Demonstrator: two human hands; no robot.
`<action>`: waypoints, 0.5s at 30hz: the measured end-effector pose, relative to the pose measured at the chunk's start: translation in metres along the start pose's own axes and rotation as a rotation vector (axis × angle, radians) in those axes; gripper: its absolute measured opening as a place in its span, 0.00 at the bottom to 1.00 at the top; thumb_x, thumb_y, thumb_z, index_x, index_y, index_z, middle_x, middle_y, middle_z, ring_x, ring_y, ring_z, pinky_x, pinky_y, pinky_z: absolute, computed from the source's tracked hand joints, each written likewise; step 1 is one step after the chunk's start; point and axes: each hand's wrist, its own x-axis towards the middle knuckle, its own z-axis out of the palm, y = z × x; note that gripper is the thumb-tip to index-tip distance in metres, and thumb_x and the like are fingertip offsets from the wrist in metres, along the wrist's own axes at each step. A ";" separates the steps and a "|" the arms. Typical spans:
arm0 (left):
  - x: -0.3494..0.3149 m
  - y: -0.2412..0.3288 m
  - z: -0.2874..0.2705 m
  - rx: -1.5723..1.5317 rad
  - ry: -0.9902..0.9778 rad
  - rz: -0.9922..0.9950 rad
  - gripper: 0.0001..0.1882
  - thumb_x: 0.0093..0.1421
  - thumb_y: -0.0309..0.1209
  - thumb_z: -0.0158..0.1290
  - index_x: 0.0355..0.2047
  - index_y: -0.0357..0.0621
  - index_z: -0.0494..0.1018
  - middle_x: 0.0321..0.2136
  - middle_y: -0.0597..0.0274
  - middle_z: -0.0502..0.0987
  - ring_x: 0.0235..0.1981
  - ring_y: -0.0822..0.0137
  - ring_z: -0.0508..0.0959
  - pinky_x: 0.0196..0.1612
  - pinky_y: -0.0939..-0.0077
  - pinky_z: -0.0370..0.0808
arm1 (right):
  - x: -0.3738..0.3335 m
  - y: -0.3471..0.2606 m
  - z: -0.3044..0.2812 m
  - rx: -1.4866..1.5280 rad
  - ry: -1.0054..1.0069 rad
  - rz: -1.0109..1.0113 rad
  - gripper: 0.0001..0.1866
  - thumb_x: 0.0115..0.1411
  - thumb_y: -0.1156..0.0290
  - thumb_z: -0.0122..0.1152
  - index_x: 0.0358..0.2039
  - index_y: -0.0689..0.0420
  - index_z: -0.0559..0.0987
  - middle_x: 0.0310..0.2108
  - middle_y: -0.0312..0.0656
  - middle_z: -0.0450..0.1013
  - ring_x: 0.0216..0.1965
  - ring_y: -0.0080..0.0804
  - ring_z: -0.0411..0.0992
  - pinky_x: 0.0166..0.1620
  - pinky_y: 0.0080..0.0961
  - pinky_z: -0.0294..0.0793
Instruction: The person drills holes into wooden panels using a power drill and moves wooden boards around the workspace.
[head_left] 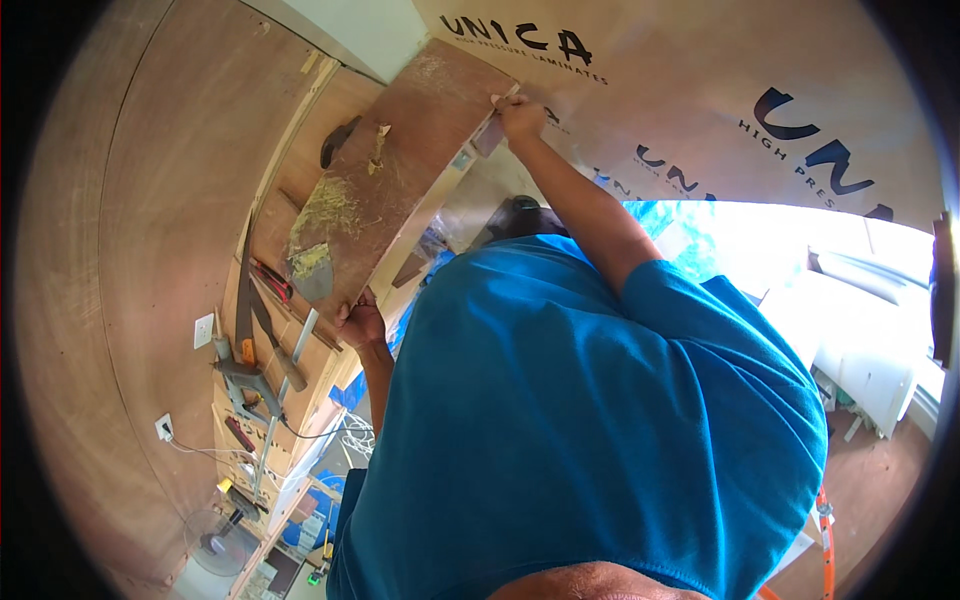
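Note:
A reddish-brown wooden board (400,165) stretches away in front of me, smeared with yellow paste. My right hand (522,118) is closed at its far edge, fingers bent over the rim. Lower down, my left hand (362,322) pinches the near corner of the same board, thumb on top; part of its fingers is hidden beneath. Close to the left hand lies a grey flat spreader (312,272) coated with yellow paste. A dark object (340,141) rests past the board's left edge, its kind unclear.
Left of the board lie red-handled pliers (272,281), a wooden-handled tool (290,371) and a grey-and-orange corded power tool (248,378). A red cutter (238,433) and a fan (215,540) are lower. Printed laminate panels (690,110) rise at right; an orange ladder (826,535) stands lower right.

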 end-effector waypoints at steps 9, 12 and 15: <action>-0.005 0.001 0.006 -0.031 0.034 -0.006 0.34 0.42 0.22 0.60 0.54 0.40 0.70 0.53 0.53 0.76 0.55 0.54 0.75 0.60 0.56 0.72 | -0.011 -0.004 0.004 -0.360 0.121 -0.234 0.16 0.47 0.59 0.75 0.25 0.59 0.83 0.22 0.46 0.78 0.24 0.35 0.76 0.34 0.32 0.74; -0.003 0.001 0.005 -0.089 -0.023 -0.026 0.33 0.42 0.21 0.59 0.53 0.40 0.71 0.51 0.55 0.77 0.53 0.55 0.76 0.59 0.56 0.72 | -0.004 -0.001 0.005 -0.294 0.104 -0.109 0.16 0.47 0.59 0.75 0.24 0.60 0.83 0.22 0.45 0.79 0.25 0.34 0.77 0.34 0.31 0.74; -0.003 0.000 0.002 -0.088 -0.006 -0.008 0.32 0.41 0.21 0.58 0.52 0.41 0.72 0.50 0.56 0.77 0.51 0.56 0.77 0.58 0.57 0.73 | -0.002 0.002 0.003 -0.275 0.060 -0.123 0.17 0.47 0.59 0.76 0.25 0.61 0.83 0.23 0.44 0.79 0.25 0.33 0.76 0.35 0.30 0.74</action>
